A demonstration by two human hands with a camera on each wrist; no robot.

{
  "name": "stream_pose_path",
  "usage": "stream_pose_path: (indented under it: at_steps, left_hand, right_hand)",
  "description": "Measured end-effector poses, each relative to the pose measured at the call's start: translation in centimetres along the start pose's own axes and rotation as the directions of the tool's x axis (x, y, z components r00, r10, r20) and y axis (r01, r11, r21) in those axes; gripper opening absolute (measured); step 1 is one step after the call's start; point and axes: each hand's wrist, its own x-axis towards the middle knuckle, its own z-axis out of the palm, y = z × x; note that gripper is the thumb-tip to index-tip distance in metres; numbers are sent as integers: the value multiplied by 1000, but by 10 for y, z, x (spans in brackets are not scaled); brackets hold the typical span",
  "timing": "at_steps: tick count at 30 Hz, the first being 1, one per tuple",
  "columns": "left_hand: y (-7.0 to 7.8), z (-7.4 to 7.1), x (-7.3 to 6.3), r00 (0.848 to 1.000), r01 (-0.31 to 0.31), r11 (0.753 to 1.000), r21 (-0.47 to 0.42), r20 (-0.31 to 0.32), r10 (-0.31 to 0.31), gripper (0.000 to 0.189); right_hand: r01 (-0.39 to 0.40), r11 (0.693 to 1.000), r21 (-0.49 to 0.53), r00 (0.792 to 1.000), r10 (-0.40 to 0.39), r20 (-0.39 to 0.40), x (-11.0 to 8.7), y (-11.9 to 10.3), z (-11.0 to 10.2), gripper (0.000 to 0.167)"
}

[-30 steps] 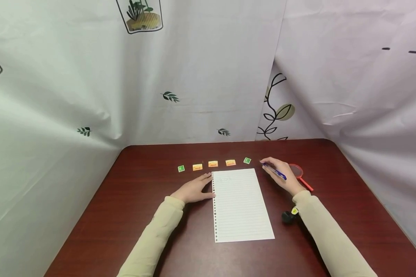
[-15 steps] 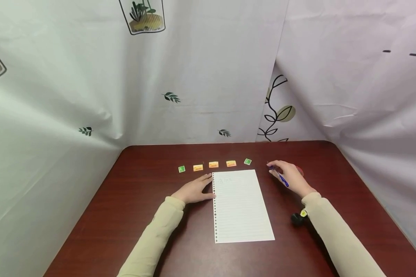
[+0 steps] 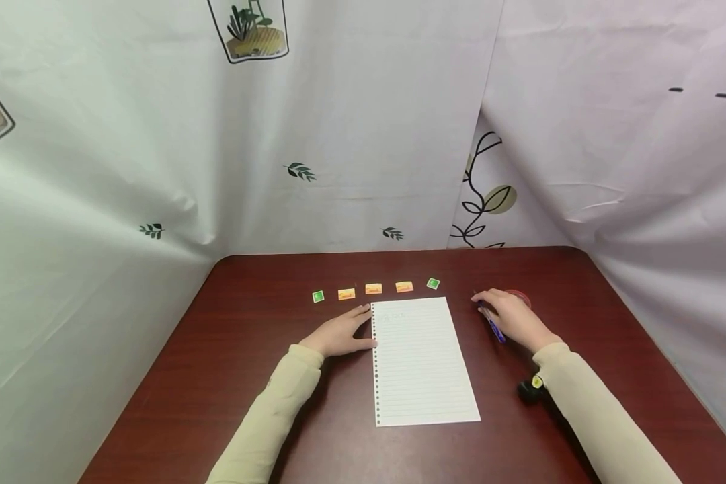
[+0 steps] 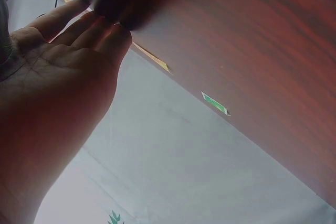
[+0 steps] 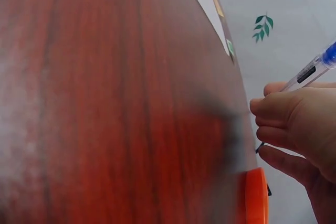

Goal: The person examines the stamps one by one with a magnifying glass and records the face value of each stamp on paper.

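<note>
The pen (image 3: 495,329) is pinched in the right hand (image 3: 513,316), just right of the paper (image 3: 426,363) and near a red ring (image 5: 256,198). Across from it, the left hand (image 3: 335,335) lies relaxed, fingers outstretched, touching the paper's punched edge.

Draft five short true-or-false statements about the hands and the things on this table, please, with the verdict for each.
1. The right hand holds a blue pen. True.
2. The left hand is at the right edge of the paper sheet. False: it is at the left edge, with the punched holes.
3. Three orange cards lie between two green cards. True.
4. The red ring lies left of the sheet. False: it lies to the right, partly hidden by the right hand.
5. The sheet is unlined. False: it is ruled.
</note>
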Motion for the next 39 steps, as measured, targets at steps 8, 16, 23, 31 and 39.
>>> stream_pose_path:
  at_steps: [8, 16, 23, 31, 39]
  left_hand:
    - [0, 2, 2, 1000, 4, 1000, 4, -1, -4, 82]
    - [-1, 0, -3, 1000, 16, 1000, 1, -9, -16, 82]
    - [-3, 0, -3, 1000, 5, 1000, -2, -17, -5, 82]
    - [-3, 2, 0, 1000, -9, 1000, 2, -20, 9, 82]
    - [-2, 2, 0, 1000, -16, 1000, 1, -23, 16, 82]
  right_hand:
    - [-2, 1000, 5, 1000, 2, 18, -3, 1, 1, 26]
    - [-10, 1000, 17, 999, 10, 49, 1, -4, 5, 24]
    - [-50, 998, 23, 996, 48, 73, 4, -7, 5, 23]
    - [-62, 998, 6, 993, 61, 99, 3, -8, 4, 24]
    - [-67, 998, 5, 991, 66, 114, 4, -9, 4, 25]
